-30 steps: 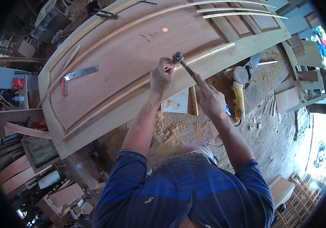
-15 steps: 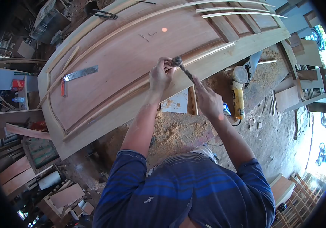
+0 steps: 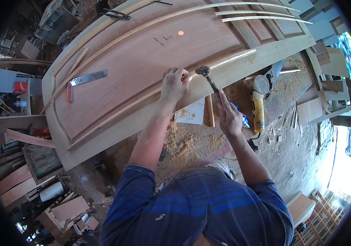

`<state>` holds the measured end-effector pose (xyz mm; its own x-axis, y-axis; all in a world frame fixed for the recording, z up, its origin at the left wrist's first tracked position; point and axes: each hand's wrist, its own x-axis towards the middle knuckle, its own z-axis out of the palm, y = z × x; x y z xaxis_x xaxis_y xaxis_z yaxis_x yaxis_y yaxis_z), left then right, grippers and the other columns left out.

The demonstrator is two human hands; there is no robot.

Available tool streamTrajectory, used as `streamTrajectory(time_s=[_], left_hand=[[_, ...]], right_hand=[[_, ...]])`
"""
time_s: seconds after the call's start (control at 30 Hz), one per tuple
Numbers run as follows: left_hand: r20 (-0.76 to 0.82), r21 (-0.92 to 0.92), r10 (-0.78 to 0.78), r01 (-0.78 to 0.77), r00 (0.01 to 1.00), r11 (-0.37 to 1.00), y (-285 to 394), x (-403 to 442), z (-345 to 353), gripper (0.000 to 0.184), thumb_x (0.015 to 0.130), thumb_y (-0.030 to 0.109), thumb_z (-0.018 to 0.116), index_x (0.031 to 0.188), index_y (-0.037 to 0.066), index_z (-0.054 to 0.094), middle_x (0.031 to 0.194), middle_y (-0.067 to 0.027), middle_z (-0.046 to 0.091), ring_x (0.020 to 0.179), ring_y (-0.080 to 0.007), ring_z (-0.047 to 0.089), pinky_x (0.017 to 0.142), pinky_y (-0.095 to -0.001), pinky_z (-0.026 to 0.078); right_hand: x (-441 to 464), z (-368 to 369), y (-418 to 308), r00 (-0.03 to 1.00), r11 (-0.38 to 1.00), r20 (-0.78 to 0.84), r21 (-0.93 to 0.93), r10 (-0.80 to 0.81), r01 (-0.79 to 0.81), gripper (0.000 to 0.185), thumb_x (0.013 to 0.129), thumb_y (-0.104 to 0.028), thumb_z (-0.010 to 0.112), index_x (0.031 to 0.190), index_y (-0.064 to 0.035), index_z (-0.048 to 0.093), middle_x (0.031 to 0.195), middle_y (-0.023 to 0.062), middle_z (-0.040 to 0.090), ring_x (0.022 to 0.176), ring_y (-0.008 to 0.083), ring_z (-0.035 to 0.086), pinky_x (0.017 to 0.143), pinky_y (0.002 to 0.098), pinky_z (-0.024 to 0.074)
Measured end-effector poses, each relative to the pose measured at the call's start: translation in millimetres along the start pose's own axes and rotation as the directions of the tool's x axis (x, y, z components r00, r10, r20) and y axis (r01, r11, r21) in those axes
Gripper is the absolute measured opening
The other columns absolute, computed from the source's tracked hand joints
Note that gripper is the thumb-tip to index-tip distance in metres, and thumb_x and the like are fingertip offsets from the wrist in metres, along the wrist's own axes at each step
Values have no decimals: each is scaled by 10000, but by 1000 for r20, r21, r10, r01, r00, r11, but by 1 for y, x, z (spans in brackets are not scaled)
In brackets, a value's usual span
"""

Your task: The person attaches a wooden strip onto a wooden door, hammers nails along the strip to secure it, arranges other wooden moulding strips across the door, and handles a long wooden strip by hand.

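Observation:
A large wooden panel [image 3: 130, 61] with a pale frame lies in front of me. Along its near edge runs a thin light moulding strip [image 3: 233, 57]. My left hand [image 3: 174, 85] rests at this strip, its thumb and fingers pinched together; whatever is between them is too small to make out. My right hand [image 3: 229, 116] is closed round the handle of a hammer [image 3: 203, 71]. The hammer's head is raised just right of my left fingertips, apart from them.
A red-handled square [image 3: 88, 77], loose thin strips [image 3: 261, 18] and pincers [image 3: 117, 15] lie on the panel. Beyond its near edge are a yellow power tool [image 3: 258, 110], a handsaw [image 3: 273, 76] and sawdust [image 3: 183, 143]. Wood pieces [image 3: 71, 208] are stacked at lower left.
The hammer head has moved right, away from my left fingers, and my right hand has shifted slightly down. My left hand stays at the strip.

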<state>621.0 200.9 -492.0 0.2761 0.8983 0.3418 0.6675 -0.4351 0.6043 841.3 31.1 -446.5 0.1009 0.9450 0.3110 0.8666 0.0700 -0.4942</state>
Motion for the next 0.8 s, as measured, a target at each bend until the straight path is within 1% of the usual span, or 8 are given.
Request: streamTrajectory(time_s=[0.1,0.2,0.3,0.4,0.5,0.6,0.7,0.8], left_hand=[[77,-52,-95,99,993,994,-1,-3,0,215,952,243,826,1060,63,776,1069,-142,783,1091,-375,716,1054,-531,507],[85,-39,-119,123,989,992,0,-2,2,229,949,243,831,1078,64,773,1082,-148,784,1095,-371,718,1036,-532,510],[74,-4,-126,126,989,992,4,-4,1,220,959,249,818,1077,68,775,1082,-145,780,1102,-367,712,1052,-526,490],[94,4,-141,141,985,990,5,-4,2,187,971,246,798,1072,90,772,1093,-119,767,1128,-350,704,1041,-523,473],[90,-1,-127,128,988,992,3,-4,3,196,980,257,788,1076,87,769,1095,-119,765,1135,-350,703,1045,-524,471],[61,1,-110,110,992,994,2,-5,5,191,986,255,779,1074,86,765,1099,-124,762,1139,-352,701,1045,-528,469],[65,-11,-118,119,991,993,3,-7,6,182,992,246,773,1079,87,763,1106,-128,760,1152,-351,696,1058,-528,462],[79,-18,-114,116,990,993,0,-6,7,219,979,265,789,1106,88,766,1095,-134,770,1119,-363,699,1017,-528,476]], right_hand=[[-4,1,6,999,1000,-42,25,-14,16,604,1076,-174,699,1659,-250,560,771,113,601,617,302,628,579,472,536],[-6,3,8,1000,1000,0,22,2,-2,605,1080,-168,693,1664,-242,553,779,115,606,622,303,626,583,466,532],[-1,0,2,999,1000,46,15,20,-21,603,1085,-164,688,1666,-243,550,774,115,608,620,304,623,584,463,525],[9,-1,-6,999,999,38,32,-10,9,601,1088,-160,686,1667,-248,549,758,112,600,620,302,624,584,462,519],[18,1,-12,999,997,25,64,-48,46,599,1087,-159,688,1664,-249,554,736,111,587,605,299,616,583,463,519],[23,0,-13,992,999,117,-24,-41,44,584,1091,-164,683,1656,-254,565,739,114,599,598,299,621,589,464,526],[26,-5,-18,996,998,70,29,-59,57,582,1089,-147,690,1652,-228,570,746,113,618,593,291,624,594,453,533],[27,-15,-31,991,985,-84,127,-106,116,588,1082,-116,697,1651,-192,569,758,110,633,598,278,628,593,440,536]])
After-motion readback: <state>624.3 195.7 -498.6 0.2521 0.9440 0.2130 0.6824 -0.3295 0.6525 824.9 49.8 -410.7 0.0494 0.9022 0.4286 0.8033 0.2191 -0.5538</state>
